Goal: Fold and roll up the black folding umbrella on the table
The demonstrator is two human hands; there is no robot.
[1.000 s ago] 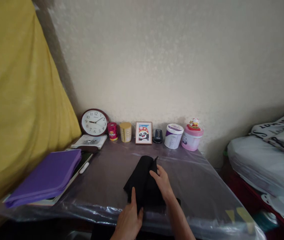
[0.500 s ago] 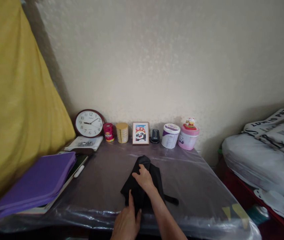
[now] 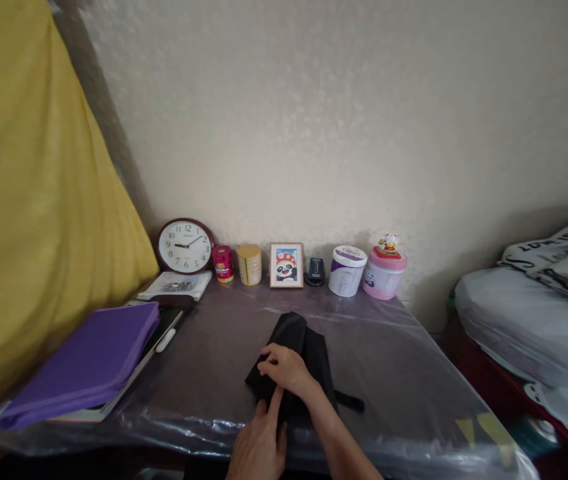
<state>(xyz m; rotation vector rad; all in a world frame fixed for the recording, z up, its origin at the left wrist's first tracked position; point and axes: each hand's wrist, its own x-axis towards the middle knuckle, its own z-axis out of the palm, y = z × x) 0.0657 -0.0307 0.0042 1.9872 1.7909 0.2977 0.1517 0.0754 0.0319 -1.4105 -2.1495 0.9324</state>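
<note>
One black cloth (image 3: 318,350), one strap (image 3: 350,401) at its right — right hand (image 3: 285,368) atop, left hand (image 3: 260,441) at its near side; fingers' grip unclear.

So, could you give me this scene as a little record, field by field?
Left hand: at the near part of the folded black fabric, index finger extended
Right hand: over the fabric, just beyond the left
Strap: black, sticking out rightward
Back row, left to right: clock, red can, yellow canister, framed panda picture, small black object, white-and-purple tub, pink tub topped by lucky-cat figurine
Left side: folded purple material
</note>
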